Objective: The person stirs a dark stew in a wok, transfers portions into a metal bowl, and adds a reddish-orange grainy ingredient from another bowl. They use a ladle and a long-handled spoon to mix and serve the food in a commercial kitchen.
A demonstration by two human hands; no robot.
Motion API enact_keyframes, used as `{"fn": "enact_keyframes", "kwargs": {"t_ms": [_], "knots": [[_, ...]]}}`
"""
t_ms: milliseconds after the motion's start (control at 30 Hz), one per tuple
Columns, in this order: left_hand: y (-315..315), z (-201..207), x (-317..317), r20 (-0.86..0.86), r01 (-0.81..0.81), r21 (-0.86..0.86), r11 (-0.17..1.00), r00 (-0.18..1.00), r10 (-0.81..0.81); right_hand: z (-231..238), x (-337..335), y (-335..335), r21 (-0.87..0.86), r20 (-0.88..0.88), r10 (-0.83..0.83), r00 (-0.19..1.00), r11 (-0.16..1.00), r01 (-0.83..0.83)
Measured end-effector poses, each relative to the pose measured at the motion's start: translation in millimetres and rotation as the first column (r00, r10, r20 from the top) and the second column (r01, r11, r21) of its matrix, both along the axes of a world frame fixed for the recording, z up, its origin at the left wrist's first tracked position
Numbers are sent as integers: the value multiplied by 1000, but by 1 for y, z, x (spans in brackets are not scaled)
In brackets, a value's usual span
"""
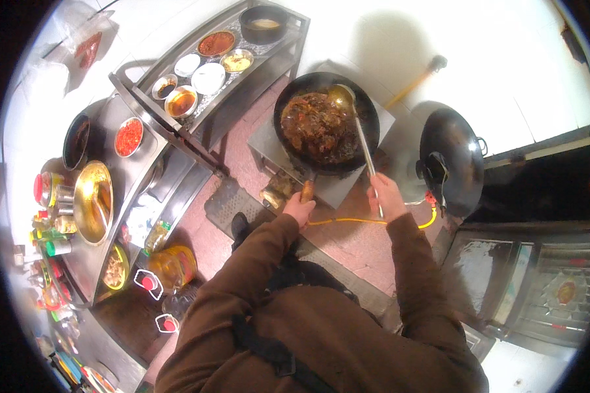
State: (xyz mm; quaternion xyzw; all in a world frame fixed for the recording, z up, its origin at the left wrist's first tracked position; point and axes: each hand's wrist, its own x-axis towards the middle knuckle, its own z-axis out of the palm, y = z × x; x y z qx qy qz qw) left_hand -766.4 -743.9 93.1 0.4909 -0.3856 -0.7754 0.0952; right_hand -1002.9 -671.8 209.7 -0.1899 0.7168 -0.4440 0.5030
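Note:
A dark wok (pixel 370 128) sits on a grey metal stove (pixel 343 190) ahead of me. Dark brown saucy food in chunks (pixel 316 126) covers much of its inside. My left hand (pixel 299 211) is closed round the wok's wooden handle (pixel 307 190), on the near side. In my right hand (pixel 388 198) is the long metal handle of a ladle (pixel 364 141), whose bowl rests at the food's upper right edge, inside the wok. Both forearms are in brown sleeves.
Left, a metal cart (pixel 205 134) carries bowls of seasonings and a black pot (pixel 263 25). A counter holds a brass-coloured basin (pixel 93 203) and a bowl of chopped red peppers (pixel 129 137). A large wok (pixel 462 141) leans right, near a yellow hose (pixel 347 221); oil jugs (pixel 172 268) stand low left.

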Motion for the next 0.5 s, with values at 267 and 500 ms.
{"fn": "enact_keyframes", "kwargs": {"t_ms": [267,500], "knots": [[-1,7,1,39,13,10,1000,999,-13,-57,22,-55,-2,-78,124,989,992,-125],[-2,18,0,79,47,-15,999,996,-46,-62,16,29,300,-688,490,535,863,-406]]}}
